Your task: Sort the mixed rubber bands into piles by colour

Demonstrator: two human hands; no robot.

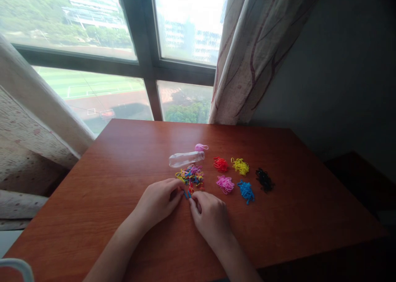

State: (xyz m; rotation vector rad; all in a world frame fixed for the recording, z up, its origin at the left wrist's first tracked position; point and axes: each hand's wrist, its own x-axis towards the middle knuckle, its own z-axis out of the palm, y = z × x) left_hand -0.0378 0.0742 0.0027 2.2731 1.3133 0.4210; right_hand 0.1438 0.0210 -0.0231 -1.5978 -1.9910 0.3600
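Observation:
My left hand (161, 196) rests low over the table, thumb and fingers pinched together at a small blue rubber band (186, 195). Just to its right, my right hand (210, 216) is also closed in a pinch, with a bit of blue band at its thumb and fingertip. Part of the blue strands is hidden by the fingers. Right beyond the fingertips lie a few red and yellow bands (191, 188), and behind them a mixed pile of coloured rubber bands (190, 174).
A clear plastic bottle (184, 159) lies behind the mixed pile, near a pink cap (201, 147). To the right are sorted piles: red (220, 164), yellow (240, 166), pink (225, 184), blue (246, 191) and black (265, 180). The wooden table (93, 191) reaches the window.

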